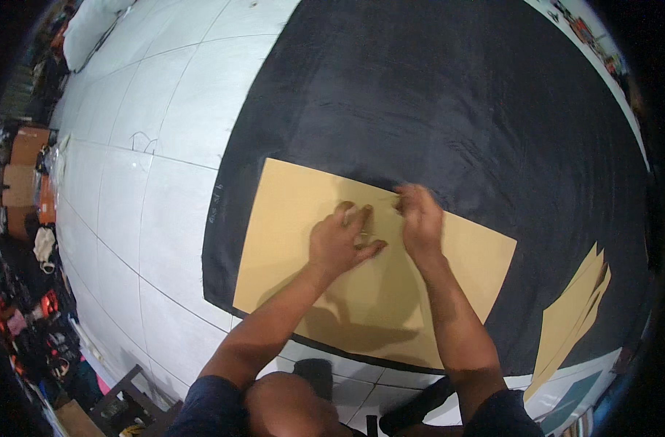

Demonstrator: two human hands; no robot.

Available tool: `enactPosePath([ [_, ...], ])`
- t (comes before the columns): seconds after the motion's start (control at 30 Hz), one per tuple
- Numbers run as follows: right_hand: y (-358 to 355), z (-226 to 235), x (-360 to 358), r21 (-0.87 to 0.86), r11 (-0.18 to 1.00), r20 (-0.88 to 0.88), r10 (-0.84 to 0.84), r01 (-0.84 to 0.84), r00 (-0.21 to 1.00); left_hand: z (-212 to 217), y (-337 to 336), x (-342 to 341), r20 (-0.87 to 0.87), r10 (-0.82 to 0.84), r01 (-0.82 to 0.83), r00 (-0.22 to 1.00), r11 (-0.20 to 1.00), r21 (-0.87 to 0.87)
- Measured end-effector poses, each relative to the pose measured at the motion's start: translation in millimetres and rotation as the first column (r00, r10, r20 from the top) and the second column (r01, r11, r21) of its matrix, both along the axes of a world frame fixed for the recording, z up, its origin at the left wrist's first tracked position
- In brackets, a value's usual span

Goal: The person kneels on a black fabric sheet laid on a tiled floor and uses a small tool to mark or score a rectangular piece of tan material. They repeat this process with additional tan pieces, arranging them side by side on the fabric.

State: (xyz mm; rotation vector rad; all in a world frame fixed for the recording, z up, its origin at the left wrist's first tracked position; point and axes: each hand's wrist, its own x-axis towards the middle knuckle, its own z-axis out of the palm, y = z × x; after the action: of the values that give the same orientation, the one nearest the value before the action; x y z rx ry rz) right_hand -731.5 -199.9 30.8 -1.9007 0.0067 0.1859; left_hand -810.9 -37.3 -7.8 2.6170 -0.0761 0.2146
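Cardboard sheet point(281, 233) lies on black fabric point(420, 87), apparently uncut; left hand point(336, 244) spreads its fingers near the sheet's middle, right hand point(422, 222) curls at its far edge, grip too blurred to tell; angular pieces point(565, 320), seemingly already cut, lie right of the sheet.

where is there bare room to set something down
Widest free: the black sheet beyond the far edge of the tan board; also the strip between that board and the tan cut pieces, and most white floor tiles left of the black sheet. Crowded: the board around the left hand and right hand.
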Motion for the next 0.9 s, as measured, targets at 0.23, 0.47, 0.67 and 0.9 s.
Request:
enactPosePath([
  [0.23,152,-3,33,-0.067,0.932,0.163,0.362,-0.356,0.918,-8,9,4,-0.373,-0.092,0.052,0.923,0.992,-0.117],
  [0.47,198,-24,38,-0.110,0.915,0.236,0.403,-0.388,0.884,-3,14,0,-0.017,0.000,-0.004,1.000,0.969,-0.246],
  [0.67,204,-25,38,-0.128,0.911,0.299,0.412,-0.392,0.861,-2,16,1,-0.359,-0.093,0.026,0.929,0.982,-0.188],
  [0.9,208,-29,40,-0.165,0.901,0.362,0.433,-0.401,0.825,-15,13,-3,0.008,-0.003,0.005,1.000,0.979,-0.203],
])
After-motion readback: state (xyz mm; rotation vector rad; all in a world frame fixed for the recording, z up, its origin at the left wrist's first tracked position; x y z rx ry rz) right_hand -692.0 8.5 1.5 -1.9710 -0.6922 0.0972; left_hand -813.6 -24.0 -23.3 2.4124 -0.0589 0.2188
